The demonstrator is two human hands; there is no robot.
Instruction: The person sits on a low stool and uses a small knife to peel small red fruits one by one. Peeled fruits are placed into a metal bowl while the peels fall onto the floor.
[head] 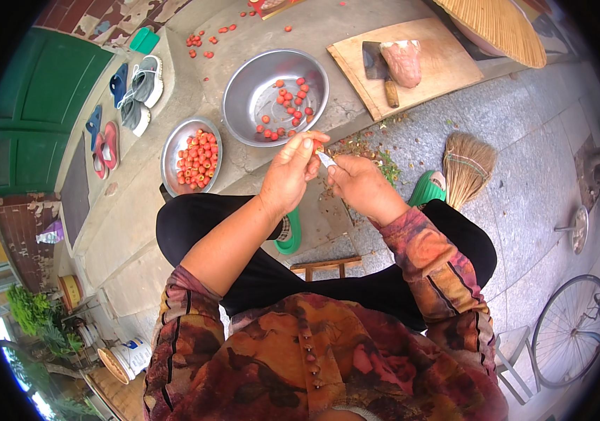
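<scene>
My left hand (290, 171) pinches one small red fruit (317, 144), which looks like a hawthorn. The pointed blade of a small knife (325, 159) touches that fruit. Its handle is hidden in the closed fingers of my right hand (360, 184). Just beyond my hands, a large steel basin (236, 100) holds several whole red fruits (290, 110). To its left, a smaller steel bowl (167, 166) is heaped with red fruits (198, 158) showing pale cut ends. Scraps of peel and stems (363, 150) litter the ground beyond my right hand.
A wooden board (442, 68) at the upper right bears a cleaver (376, 63) and a pinkish lump (404, 63). Loose fruits (194, 41) lie on the concrete ledge (194, 94). A straw broom (465, 166) rests beside my green slipper (427, 188). Shoes (147, 84) stand at the left.
</scene>
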